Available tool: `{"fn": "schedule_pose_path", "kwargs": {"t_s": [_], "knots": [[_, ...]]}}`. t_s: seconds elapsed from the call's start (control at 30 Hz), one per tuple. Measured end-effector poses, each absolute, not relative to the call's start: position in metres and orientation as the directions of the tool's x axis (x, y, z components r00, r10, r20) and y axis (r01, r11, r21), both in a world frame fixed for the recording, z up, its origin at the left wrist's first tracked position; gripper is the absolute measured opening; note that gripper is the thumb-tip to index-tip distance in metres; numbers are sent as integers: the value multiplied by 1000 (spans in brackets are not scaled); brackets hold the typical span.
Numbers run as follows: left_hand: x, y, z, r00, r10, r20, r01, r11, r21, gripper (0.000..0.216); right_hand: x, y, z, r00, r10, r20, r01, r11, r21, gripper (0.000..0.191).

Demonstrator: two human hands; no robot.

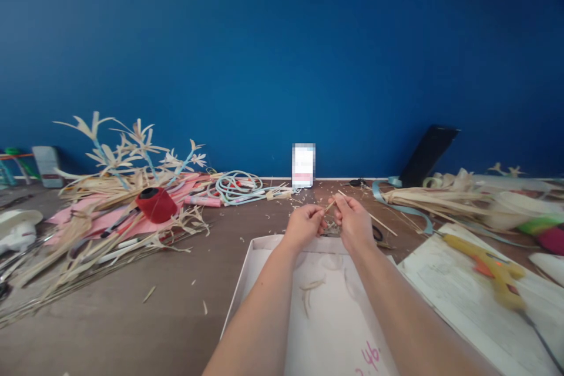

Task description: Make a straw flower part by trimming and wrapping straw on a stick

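Observation:
Above the far edge of a shallow white box (240, 282), both hands meet with fingertips pinched. Between them runs a thin straw-coloured strip (330, 205). My left hand (305, 225) is closed on one end of it, and my right hand (355, 222) is closed on the other. Inside the box lie a few pale curved shavings (312, 285), and pink writing marks its floor. Just beyond the hands, a dark scissor handle (377, 233) shows partly beside my right wrist, among plant scraps on the table.
At left stand strip-made flowers (147, 150) behind a red spool-like object (157, 204), with dried strips and pink paper. Coiled light-blue cord (238, 187) and a lit phone (304, 165) are at the back. A yellow glue gun (489, 264) lies on a white sheet (440, 282) at right.

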State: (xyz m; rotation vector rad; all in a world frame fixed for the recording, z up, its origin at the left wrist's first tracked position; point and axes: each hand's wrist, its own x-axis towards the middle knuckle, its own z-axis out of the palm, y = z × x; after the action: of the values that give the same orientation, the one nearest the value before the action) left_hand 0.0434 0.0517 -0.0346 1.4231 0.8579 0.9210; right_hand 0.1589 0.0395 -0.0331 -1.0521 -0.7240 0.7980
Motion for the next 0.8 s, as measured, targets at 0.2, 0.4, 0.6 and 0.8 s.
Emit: {"fn": "schedule_pose_path", "kwargs": {"t_s": [0.2, 0.4, 0.6, 0.8], "knots": [[45, 52, -36, 402, 913, 67, -41, -55, 998, 25, 156, 38, -28, 516, 852, 87, -302, 276, -913, 27], [44, 51, -37, 398, 911, 107, 28, -129, 991, 26, 156, 37, -25, 509, 860, 30, -380, 256, -889, 25], [43, 51, -36, 403, 909, 106, 42, -134, 990, 24, 156, 36, -23, 446, 895, 15, -444, 236, -864, 27], [44, 50, -35, 396, 912, 104, 4, -115, 993, 25, 156, 36, -23, 440, 898, -4, -475, 229, -850, 25]]}}
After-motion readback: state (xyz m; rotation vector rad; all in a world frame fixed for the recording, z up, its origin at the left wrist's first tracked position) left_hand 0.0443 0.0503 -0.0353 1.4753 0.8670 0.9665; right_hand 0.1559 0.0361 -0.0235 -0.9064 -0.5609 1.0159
